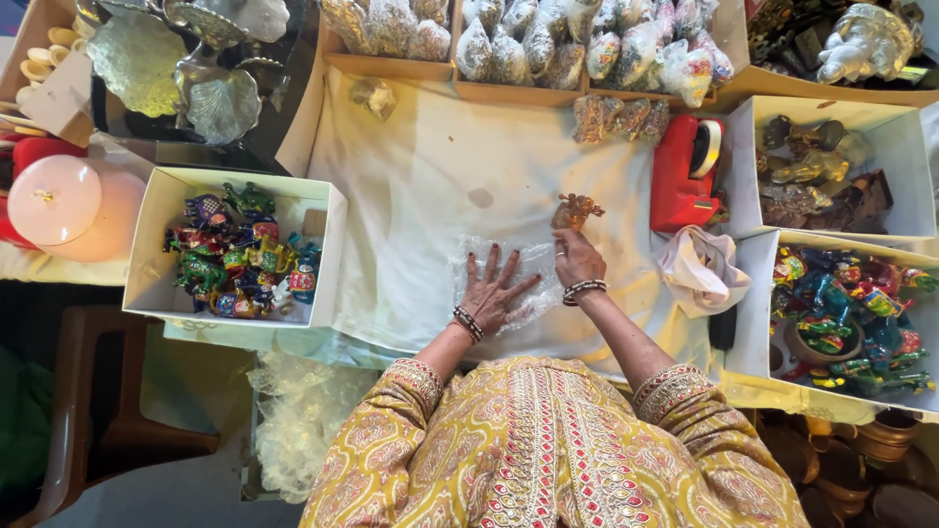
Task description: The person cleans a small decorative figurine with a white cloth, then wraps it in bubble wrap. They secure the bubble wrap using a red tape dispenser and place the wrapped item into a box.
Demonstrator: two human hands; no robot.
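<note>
Both your hands work on the white cloth (411, 196): your left hand (494, 293) presses flat, fingers spread, on a clear crinkled plastic sheet (523, 266), while your right hand (577, 256) (fingers pinched) grips a small brown-gold figurine (575, 209) just above it.

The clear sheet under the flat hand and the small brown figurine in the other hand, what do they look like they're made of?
The clear crinkled sheet under the left hand looks like thin plastic film: see-through, glossy, wrinkled. The small brown figurine held by the right hand appears to be metal or painted resin, judging by its coppery sheen; too small to be sure.
</note>
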